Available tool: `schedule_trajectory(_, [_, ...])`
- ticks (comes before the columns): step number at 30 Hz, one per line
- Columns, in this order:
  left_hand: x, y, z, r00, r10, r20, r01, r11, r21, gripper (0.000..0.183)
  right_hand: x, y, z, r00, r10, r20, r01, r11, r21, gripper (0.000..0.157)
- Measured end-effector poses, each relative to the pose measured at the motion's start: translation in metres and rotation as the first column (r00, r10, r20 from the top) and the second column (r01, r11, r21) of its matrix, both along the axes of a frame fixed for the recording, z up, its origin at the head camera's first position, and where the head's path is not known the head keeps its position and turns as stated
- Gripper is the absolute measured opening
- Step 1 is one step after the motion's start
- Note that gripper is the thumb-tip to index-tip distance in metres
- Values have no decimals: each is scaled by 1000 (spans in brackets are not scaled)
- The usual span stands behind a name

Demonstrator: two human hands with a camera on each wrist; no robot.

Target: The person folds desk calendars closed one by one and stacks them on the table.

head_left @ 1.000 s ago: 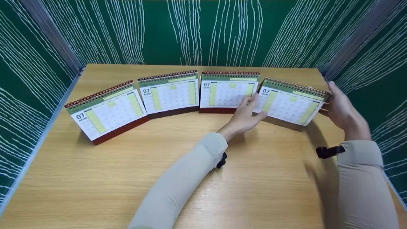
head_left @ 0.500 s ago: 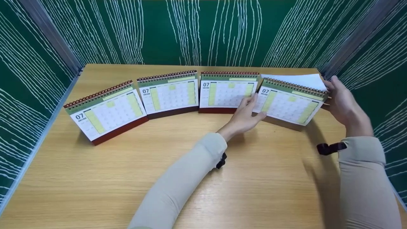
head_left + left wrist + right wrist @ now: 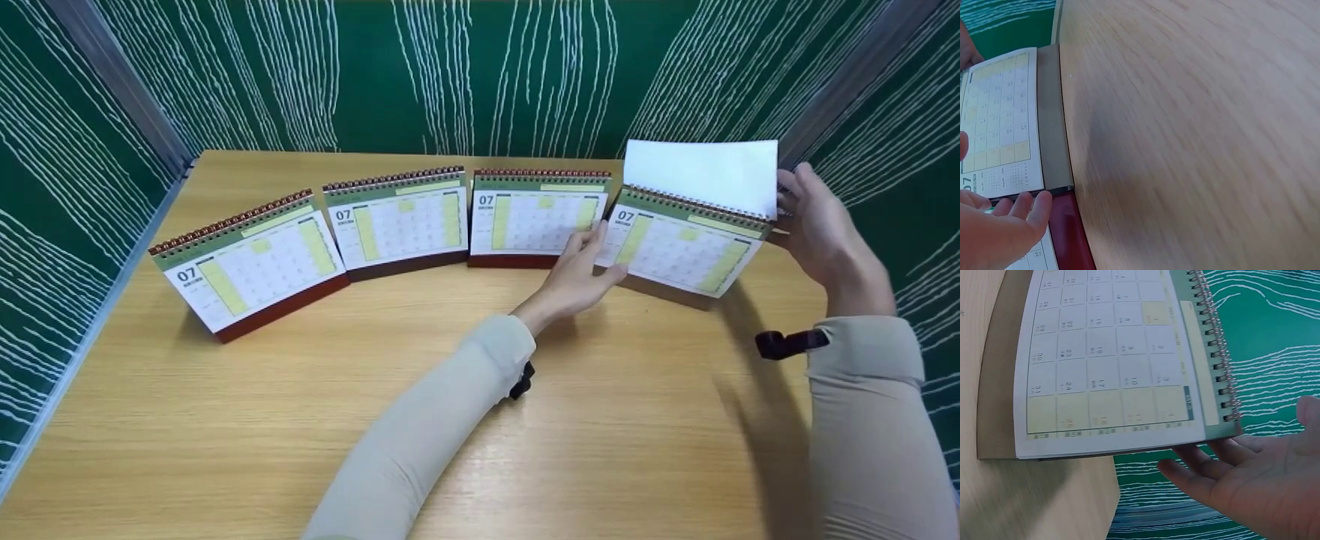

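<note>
Several desk calendars stand in an arc, each showing a page marked 07. At the rightmost calendar point(image 3: 679, 244), which has a brown-grey base, my left hand point(image 3: 574, 277) touches the left edge, its thumb over the lower front and its fingers extended. In the left wrist view, the fingertips point(image 3: 1041, 205) lie at the calendar's corner beside the red base of the neighbouring one. My right hand point(image 3: 821, 225) is at the right edge; in the right wrist view its fingers point(image 3: 1196, 481) reach behind the calendar, thumb apart. A blank white sheet point(image 3: 701, 172) stands up behind the spiral binding.
The other calendars are a red-based one point(image 3: 540, 217) beside the left hand, a dark-based one point(image 3: 401, 225) and another red-based one point(image 3: 255, 266) at the left. They stand on a wooden table point(image 3: 315, 420). Green panels point(image 3: 375, 75) with white lines surround it.
The white sheet has risen from behind the rightmost calendar and now stands upright above its binding. My right hand has moved slightly up and right; the left hand has stayed put.
</note>
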State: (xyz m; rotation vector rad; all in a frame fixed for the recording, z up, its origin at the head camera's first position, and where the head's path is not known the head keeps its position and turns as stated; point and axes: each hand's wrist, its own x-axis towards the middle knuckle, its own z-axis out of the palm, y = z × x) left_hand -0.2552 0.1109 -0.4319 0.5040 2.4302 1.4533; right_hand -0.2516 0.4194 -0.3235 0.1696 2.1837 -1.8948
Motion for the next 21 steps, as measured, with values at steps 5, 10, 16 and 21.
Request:
schedule_trajectory(5, [0,-1,-1,1000,-4,-8,4,1000,9,78,4,-4,6,999,-32,-39,32,999,-8,79])
schedule_trajectory(10, [-1,-1,-1,1000,-1,-4,1,1000,20,77,9,-8,11,995,-63,-77,64,998,11,76])
schedule_trajectory(16, [0,-1,-2,1000,1,-3,-1,1000,19,77,18,-13,17,992,-67,-104,66,998,-20,74])
schedule_trajectory(21, [0,0,-1,1000,4,-1,-4,1000,4,77,27,-14,19,986,-87,-142,86,996,-19,72])
